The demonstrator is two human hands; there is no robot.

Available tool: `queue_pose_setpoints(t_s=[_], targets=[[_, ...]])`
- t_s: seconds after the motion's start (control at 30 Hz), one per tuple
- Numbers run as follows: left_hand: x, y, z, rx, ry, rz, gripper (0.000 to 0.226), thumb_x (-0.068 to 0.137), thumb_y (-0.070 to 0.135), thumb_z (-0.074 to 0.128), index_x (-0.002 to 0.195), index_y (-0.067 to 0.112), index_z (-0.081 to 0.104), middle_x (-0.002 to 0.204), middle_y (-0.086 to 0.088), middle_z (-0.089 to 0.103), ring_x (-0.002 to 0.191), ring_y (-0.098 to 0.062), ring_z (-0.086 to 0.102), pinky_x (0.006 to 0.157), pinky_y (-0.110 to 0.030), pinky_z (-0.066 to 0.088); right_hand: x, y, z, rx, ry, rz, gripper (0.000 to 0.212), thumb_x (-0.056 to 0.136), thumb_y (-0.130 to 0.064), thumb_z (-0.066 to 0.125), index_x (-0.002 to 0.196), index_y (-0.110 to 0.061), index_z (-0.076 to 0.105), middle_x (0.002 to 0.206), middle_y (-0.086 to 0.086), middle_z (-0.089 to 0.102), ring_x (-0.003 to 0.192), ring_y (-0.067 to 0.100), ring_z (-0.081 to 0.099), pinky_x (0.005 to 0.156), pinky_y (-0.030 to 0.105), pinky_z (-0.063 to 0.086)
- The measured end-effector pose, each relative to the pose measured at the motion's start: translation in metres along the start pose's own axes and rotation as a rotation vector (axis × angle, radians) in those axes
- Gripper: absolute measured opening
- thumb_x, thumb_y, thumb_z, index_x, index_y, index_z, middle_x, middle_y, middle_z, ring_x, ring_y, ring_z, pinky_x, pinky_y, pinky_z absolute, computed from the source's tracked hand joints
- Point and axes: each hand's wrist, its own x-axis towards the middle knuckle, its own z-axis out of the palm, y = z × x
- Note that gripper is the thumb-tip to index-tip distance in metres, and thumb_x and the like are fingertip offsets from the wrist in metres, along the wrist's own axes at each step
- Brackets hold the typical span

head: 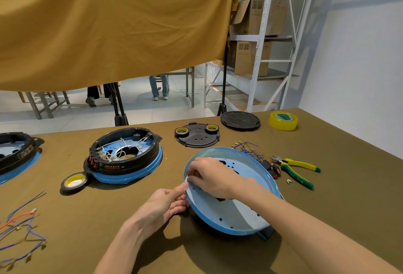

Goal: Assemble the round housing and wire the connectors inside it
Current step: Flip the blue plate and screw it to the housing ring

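- Blue pan (237, 219) tilted on desk (327, 219), near edge raised, probably for rim access.
- Left hand (165, 202) fingers grasp its left rim, steadying.
- Right hand (209, 175) fingers pinch something small at that rim; item unclear.
- Wired housing (124, 155) beside, likely reference.

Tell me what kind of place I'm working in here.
Probably a small assembly workshop or warehouse workbench. Metal shelving stacked with cardboard boxes stands behind the cloth-covered table, and partly wired round housings, loose wires, pliers and tape rolls lie on it.
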Motion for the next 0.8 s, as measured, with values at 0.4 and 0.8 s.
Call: queue_pose_setpoints(t_s=[0.4,0.8], targets=[[0.0049,-0.0034,-0.0053,0.006,-0.013,0.0,0.097,0.046,0.055,0.098,0.117,-0.002,0.066,0.108,-0.018,0.077,0.105,-0.027,0.075,0.08,-0.03,0.062,0.0005,0.0038,-0.0004,0.014,-0.025,-0.02,0.021,0.107,-0.022,0.049,0.116,-0.015,0.066,0.117,0.001,0.062,0.104,0.016,0.056,0.091,0.031,0.048],[0.0077,-0.0061,-0.0039,0.038,-0.022,0.01,0.085,0.054,0.053,0.09,0.115,-0.002,0.067,0.104,-0.016,0.078,0.101,-0.025,0.076,0.078,-0.028,0.061,-0.003,0.0053,0.0046,0.069,0.07,-0.066,0.006,0.102,-0.02,0.058,0.097,-0.018,0.062,0.101,-0.004,0.054,0.089,0.016,0.053,0.081,0.03,0.046]])
